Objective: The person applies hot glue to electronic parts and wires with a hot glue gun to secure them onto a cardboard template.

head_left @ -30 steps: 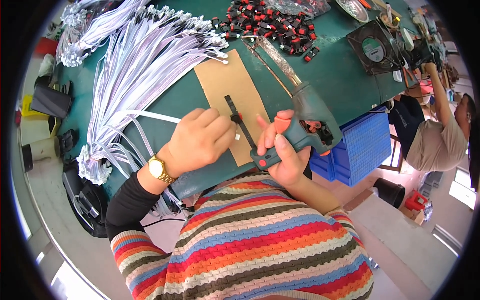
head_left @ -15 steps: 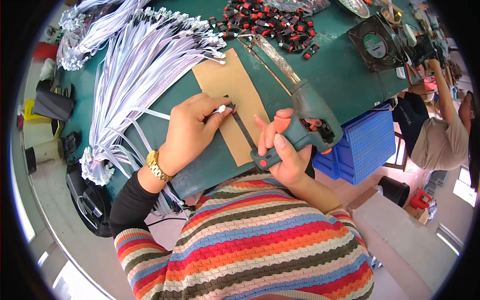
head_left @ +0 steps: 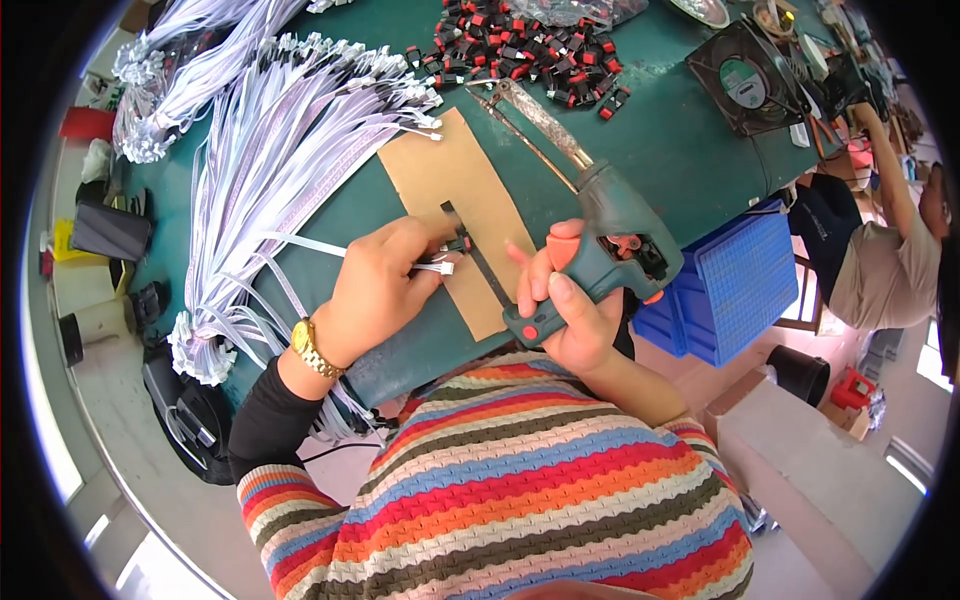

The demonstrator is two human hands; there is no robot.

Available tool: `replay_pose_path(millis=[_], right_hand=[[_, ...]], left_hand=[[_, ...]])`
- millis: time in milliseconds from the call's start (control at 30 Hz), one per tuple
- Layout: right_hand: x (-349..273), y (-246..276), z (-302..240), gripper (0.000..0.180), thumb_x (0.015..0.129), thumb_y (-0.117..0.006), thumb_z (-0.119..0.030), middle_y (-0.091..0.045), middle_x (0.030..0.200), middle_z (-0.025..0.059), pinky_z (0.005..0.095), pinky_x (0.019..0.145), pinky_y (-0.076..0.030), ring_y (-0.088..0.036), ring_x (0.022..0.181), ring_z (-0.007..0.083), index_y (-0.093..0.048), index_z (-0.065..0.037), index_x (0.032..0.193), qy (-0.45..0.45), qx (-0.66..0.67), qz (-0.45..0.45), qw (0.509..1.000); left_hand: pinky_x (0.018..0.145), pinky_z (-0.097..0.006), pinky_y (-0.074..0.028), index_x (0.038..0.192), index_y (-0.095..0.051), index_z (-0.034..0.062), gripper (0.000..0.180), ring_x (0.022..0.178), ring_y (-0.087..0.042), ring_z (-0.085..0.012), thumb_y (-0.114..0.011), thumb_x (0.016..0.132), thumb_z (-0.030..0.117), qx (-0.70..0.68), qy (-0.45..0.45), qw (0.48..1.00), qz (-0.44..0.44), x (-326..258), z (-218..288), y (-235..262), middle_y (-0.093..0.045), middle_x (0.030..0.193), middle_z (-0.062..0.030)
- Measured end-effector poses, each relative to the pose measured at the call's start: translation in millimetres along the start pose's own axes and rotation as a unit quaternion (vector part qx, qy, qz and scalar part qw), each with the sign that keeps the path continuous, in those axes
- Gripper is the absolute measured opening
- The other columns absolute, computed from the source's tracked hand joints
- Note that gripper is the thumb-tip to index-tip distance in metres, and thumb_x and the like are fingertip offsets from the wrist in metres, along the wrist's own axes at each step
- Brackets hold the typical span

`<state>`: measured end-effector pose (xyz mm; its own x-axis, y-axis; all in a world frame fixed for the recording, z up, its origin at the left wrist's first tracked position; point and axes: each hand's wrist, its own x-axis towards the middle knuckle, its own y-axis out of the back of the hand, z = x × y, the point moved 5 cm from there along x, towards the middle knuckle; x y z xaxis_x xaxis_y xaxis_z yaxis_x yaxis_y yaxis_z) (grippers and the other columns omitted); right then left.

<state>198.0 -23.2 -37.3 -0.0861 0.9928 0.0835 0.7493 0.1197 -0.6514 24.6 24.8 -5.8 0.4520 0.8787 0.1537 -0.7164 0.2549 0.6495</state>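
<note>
My left hand [head_left: 385, 272] is closed in a pinch on a white ribbon cable [head_left: 305, 241] near its white plug [head_left: 445, 267]. Beside those fingertips a small black-and-red part [head_left: 459, 243] sits on a dark narrow strip [head_left: 486, 270], which lies along a brown cardboard sheet [head_left: 452, 150]. My right hand [head_left: 575, 318] wraps round the handle of a green soldering gun [head_left: 618, 225], one finger near its orange trigger [head_left: 563, 250]. The gun's metal tube and thin rod point up and left, beyond the cardboard's right edge.
A large fan of white ribbon cables [head_left: 250, 170] covers the left of the green table [head_left: 640, 130]. Black-and-red parts [head_left: 530, 50] are heaped at the back. A square black fan [head_left: 748, 82] stands at far right, above a blue crate [head_left: 745, 280]. Another person [head_left: 880, 260] is beyond it.
My left hand has shifted slightly nearer to me, and the white plug has moved down, away from the black-and-red part. My right hand keeps the soldering gun in nearly the same place.
</note>
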Motion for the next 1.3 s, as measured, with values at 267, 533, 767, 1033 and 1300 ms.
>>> replay_pose_path(millis=[267,533,767,1033,1300], right_hand=[[2,-3,-2,0.042,0.088,-0.052,-0.017,-0.048,0.077,0.0030,0.0450,0.098,-0.036,-0.053,0.067,0.0122,-0.035,-0.009,0.125,-0.035,-0.020,0.013,0.999],[4,1,-3,0.043,0.088,-0.055,-0.013,-0.054,0.078,0.0038,0.0447,0.094,-0.038,-0.057,0.068,0.0140,-0.036,-0.005,0.125,-0.030,0.015,0.014,0.999],[4,-1,-2,0.042,0.087,-0.055,-0.013,-0.054,0.078,0.0039,0.0437,0.093,-0.040,-0.057,0.068,0.0138,-0.036,-0.004,0.124,-0.027,0.013,0.009,1.000],[2,-3,-4,0.044,0.086,-0.053,-0.018,-0.048,0.077,0.0035,0.0441,0.094,-0.040,-0.053,0.065,0.0129,-0.036,-0.008,0.125,-0.024,-0.027,0.020,0.999],[1,-2,-2,0.045,0.086,-0.053,-0.018,-0.049,0.077,0.0031,0.0449,0.095,-0.038,-0.054,0.066,0.0124,-0.035,-0.008,0.126,-0.009,-0.046,0.021,0.999]], left_hand=[[0.052,-0.027,-0.045,0.085,-0.065,0.0034,0.017,0.060,-0.056,-0.0173,-0.072,0.069,0.002,-0.031,0.044,0.993,0.107,9,1,8,-0.057,0.070,-0.0059],[0.052,-0.030,-0.043,0.088,-0.066,0.0049,0.023,0.061,-0.052,-0.0185,-0.072,0.066,0.003,0.161,-0.152,0.972,0.081,14,14,3,-0.053,0.072,-0.0042],[0.053,-0.031,-0.044,0.096,-0.064,0.0003,0.031,0.063,-0.052,-0.0200,-0.069,0.065,0.000,0.244,-0.166,0.954,0.045,6,25,0,-0.053,0.078,-0.0053],[0.057,-0.033,-0.044,0.093,-0.065,0.0057,0.025,0.065,-0.053,-0.0241,-0.069,0.069,0.002,0.034,-0.038,0.998,0.033,3,-2,12,-0.054,0.075,-0.0072],[0.062,-0.032,-0.044,0.082,-0.063,0.0056,0.018,0.069,-0.057,-0.0227,-0.071,0.067,0.000,0.049,-0.065,0.994,0.078,1,3,16,-0.058,0.075,-0.0060]])
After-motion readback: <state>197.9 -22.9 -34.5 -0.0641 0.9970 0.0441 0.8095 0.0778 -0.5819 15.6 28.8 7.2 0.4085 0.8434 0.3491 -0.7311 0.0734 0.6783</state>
